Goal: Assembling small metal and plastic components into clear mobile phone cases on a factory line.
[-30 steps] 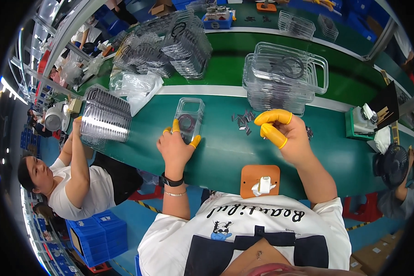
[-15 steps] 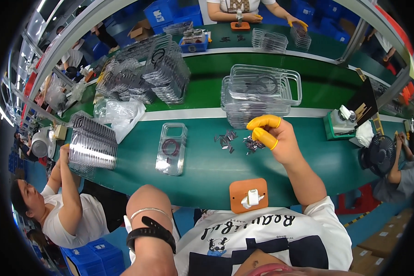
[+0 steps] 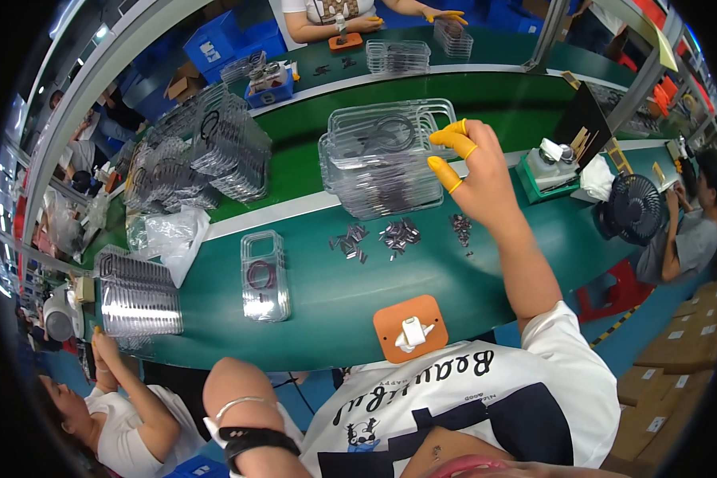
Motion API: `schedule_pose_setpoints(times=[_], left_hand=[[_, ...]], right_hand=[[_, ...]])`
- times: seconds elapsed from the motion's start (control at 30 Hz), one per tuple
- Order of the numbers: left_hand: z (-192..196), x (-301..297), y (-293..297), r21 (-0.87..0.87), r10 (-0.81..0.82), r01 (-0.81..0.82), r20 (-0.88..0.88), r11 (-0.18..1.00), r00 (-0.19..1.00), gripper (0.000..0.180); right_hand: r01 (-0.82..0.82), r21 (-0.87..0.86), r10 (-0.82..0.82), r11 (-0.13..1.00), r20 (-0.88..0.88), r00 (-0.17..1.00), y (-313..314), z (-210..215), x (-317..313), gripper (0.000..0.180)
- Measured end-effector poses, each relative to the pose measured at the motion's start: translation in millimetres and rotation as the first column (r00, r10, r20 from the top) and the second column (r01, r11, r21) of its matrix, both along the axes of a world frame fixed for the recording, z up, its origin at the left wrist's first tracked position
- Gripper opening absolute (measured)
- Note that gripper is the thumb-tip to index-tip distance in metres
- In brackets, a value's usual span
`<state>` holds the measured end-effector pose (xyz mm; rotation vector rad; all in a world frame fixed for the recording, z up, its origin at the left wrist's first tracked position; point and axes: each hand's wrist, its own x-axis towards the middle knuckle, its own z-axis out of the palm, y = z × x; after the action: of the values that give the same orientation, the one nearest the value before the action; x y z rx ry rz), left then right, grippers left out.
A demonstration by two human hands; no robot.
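Observation:
My right hand (image 3: 482, 171), with yellow finger cots on its thumb and fingers, reaches to the right end of a stack of clear plastic trays (image 3: 382, 179). Thumb and forefinger are apart, and I see nothing held between them. Whether the fingertips touch the top tray, I cannot tell. Dark rings lie in that tray. Of my left arm (image 3: 235, 378), the bent elbow, a bracelet and a black wristband show at the lower left; the hand is out of view. Small dark pieces lie in piles (image 3: 400, 234) before the stack. A single clear tray (image 3: 264, 299) holds a dark ring.
An orange pad (image 3: 386, 315) with a white fixture (image 3: 413, 333) lies near the front edge. Tray stacks (image 3: 139, 299) and a plastic bag (image 3: 167, 231) stand left. A green caddy (image 3: 548, 187) and black fan (image 3: 636, 211) are right. Co-workers sit opposite, left and right.
My right hand has moved from the small dark pieces forward to the right end of the tray stack, and its fingers have opened. The view has shifted rightward.

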<state>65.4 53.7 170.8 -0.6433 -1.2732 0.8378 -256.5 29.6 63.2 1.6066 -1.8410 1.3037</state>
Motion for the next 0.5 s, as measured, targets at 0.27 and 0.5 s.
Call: schedule_pose_setpoints(times=[0.27,0.5], left_hand=[[-63.4,-14.3,-29.2,0.25,-0.293,0.333,-0.186,0.909,0.938,0.039],[-89.1,-19.7,-74.1,0.899,-0.022,0.15,-0.155,0.412,0.988,0.048]], right_hand=[[-0.023,0.169,0.021,0.985,0.01,1.0,4.0,-7.4,-14.3,0.02],[-0.181,-0.044,0.173,0.983,-0.147,0.974,25.5,-7.4,18.8,0.024]])
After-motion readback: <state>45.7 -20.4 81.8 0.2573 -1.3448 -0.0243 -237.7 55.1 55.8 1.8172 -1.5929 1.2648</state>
